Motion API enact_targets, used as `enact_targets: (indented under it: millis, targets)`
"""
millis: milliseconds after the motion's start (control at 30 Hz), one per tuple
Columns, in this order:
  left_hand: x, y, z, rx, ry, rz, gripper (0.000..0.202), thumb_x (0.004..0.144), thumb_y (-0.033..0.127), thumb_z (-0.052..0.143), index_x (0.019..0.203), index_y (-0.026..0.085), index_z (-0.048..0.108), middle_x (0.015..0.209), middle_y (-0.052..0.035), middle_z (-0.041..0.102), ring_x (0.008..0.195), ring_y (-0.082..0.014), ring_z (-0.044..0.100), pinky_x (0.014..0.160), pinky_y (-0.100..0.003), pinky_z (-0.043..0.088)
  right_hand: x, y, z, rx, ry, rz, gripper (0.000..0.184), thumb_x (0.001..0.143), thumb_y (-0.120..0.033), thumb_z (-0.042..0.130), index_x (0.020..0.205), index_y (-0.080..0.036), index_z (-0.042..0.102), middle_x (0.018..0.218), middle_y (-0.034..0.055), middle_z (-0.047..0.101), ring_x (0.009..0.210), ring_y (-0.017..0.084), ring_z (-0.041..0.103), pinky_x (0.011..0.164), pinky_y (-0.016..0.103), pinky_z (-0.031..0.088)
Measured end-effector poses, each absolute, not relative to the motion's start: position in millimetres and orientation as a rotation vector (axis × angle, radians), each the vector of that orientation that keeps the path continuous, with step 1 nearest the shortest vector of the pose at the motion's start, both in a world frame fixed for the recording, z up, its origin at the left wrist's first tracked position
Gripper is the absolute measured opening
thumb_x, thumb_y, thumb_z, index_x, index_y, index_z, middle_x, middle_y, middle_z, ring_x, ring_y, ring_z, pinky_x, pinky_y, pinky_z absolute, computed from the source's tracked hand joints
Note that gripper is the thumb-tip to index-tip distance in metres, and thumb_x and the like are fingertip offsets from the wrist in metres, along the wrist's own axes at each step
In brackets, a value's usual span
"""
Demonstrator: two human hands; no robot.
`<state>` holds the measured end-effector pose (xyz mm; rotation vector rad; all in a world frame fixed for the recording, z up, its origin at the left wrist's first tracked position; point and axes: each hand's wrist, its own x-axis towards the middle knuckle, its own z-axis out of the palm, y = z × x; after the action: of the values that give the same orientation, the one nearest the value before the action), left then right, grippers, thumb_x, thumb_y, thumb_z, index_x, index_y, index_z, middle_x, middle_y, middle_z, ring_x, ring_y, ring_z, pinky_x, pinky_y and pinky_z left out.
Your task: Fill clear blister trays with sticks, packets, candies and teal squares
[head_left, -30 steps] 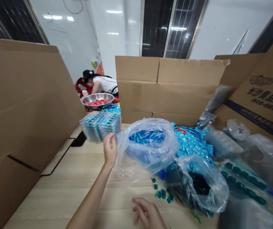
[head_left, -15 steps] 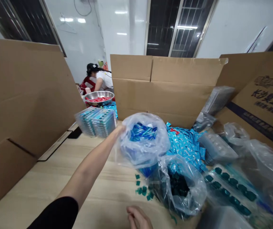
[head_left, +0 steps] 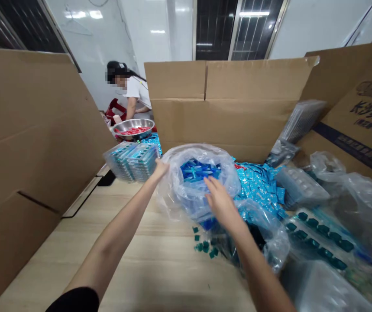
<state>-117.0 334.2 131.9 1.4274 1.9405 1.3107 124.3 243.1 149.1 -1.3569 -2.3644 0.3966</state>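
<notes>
A clear plastic bag [head_left: 173,203] stands on the table with its mouth spread wide, and blue slim pieces [head_left: 198,171] fill it. My left hand [head_left: 162,168] is closed on the left edge of this bag. Over the front rim of the same bag reaches my right hand [head_left: 220,200], fingers stretched toward the blue pieces and holding nothing that shows. Under my right forearm sits a second clear bag [head_left: 278,242] with dark green pieces inside, partly hidden by the arm. Small green squares [head_left: 206,246] lie scattered on the wood in front.
Blue printed packets [head_left: 259,184] are heaped behind the bags. Stacked clear trays [head_left: 137,160] stand at left, green-filled trays [head_left: 322,238] at right. Cardboard walls [head_left: 224,123] enclose the table. Beyond, a person [head_left: 137,93] bends near a steel bowl [head_left: 134,129] of red pieces.
My right hand has come up from the front table edge to the mouth of the blue-filled bag. My left hand keeps its hold on that bag's edge. The view has shifted slightly.
</notes>
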Motion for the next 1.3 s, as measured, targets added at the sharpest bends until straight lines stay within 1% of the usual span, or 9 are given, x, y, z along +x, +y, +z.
enact_targets:
  millis: [67,133,300,433,667,833,967,1167,1300]
  targets:
    - [-110.9,319.8,123.9,1.653,1.87,1.168,0.051,0.085,0.029,0.062,0.133,0.018,0.046,0.143,-0.015,0.042,0.129,-0.0313,0.044,0.103,-0.052,0.038,111.4,285.3,155.7,-1.491,-2.509,0.38,0.048,0.09,-0.023,0.058,0.135,-0.015,0.045,0.148,0.0138,0.036,0.137,0.031,0.031,0.111,0.058,0.024]
    - [-98.2,308.0,115.6,1.887,1.728,0.958,0.059,0.079,0.028,0.068,0.133,0.019,0.047,0.147,-0.0145,0.039,0.136,-0.0322,0.036,0.109,-0.049,0.033,101.3,314.3,151.4,-1.634,-2.661,0.411,0.042,0.089,-0.032,0.061,0.128,-0.018,0.052,0.139,0.0111,0.046,0.127,0.03,0.044,0.105,0.058,0.034]
    - [-58.6,288.4,90.2,2.16,1.485,0.439,0.054,0.078,0.037,0.069,0.127,0.018,0.053,0.126,-0.0122,0.06,0.116,-0.0283,0.056,0.098,-0.046,0.045,95.1,325.9,127.6,-1.815,-2.972,0.405,0.035,0.091,-0.035,0.059,0.121,-0.017,0.055,0.123,0.0091,0.057,0.108,0.024,0.058,0.091,0.047,0.049]
    - [-39.8,294.0,85.6,2.243,1.484,0.229,0.035,0.09,0.035,0.057,0.119,0.016,0.056,0.118,-0.0092,0.06,0.102,-0.0218,0.061,0.087,-0.044,0.052,98.3,323.5,127.0,-1.831,-3.101,0.275,0.031,0.091,-0.035,0.059,0.116,-0.016,0.058,0.116,0.0077,0.06,0.101,0.021,0.06,0.086,0.043,0.051]
    - [-46.0,343.6,149.9,2.354,1.675,0.358,0.028,0.09,0.033,0.056,0.113,0.016,0.059,0.115,-0.0079,0.061,0.102,-0.0208,0.06,0.089,-0.044,0.05,123.8,344.2,181.8,-1.781,-2.878,-0.164,0.031,0.091,-0.034,0.058,0.116,-0.015,0.057,0.116,0.0083,0.059,0.102,0.021,0.06,0.087,0.043,0.051]
    - [-30.8,356.6,167.2,2.379,1.855,0.596,0.026,0.091,0.017,0.047,0.114,0.013,0.058,0.1,-0.0114,0.067,0.104,-0.0276,0.06,0.096,-0.047,0.039,134.0,349.6,198.8,-1.774,-2.653,-0.324,0.033,0.093,-0.035,0.055,0.121,-0.017,0.055,0.12,0.0086,0.058,0.105,0.022,0.059,0.09,0.045,0.05]
    - [-17.6,330.8,142.7,2.397,1.877,0.666,0.027,0.088,0.013,0.047,0.111,0.015,0.06,0.095,-0.0115,0.068,0.099,-0.0288,0.062,0.091,-0.044,0.041,134.8,351.1,187.6,-1.771,-2.667,-0.277,0.031,0.092,-0.034,0.057,0.117,-0.016,0.057,0.115,0.0077,0.06,0.099,0.02,0.061,0.086,0.042,0.052]
    - [-20.8,255.9,58.5,2.664,1.622,0.754,0.046,0.088,0.037,0.055,0.13,0.019,0.052,0.14,-0.0169,0.047,0.132,-0.0336,0.039,0.106,-0.051,0.031,139.5,342.8,176.5,-1.677,-2.76,-0.207,0.029,0.092,-0.033,0.056,0.116,-0.016,0.057,0.115,0.0076,0.06,0.102,0.021,0.06,0.088,0.043,0.051]
    - [-14.0,257.7,2.1,2.786,1.477,0.609,0.031,0.091,0.021,0.049,0.119,0.026,0.06,0.132,-0.008,0.058,0.124,-0.0245,0.051,0.104,-0.043,0.038,146.1,318.6,166.6,-1.538,-2.941,-0.073,0.028,0.092,-0.032,0.056,0.115,-0.015,0.058,0.115,0.0077,0.061,0.105,0.022,0.059,0.093,0.046,0.047]
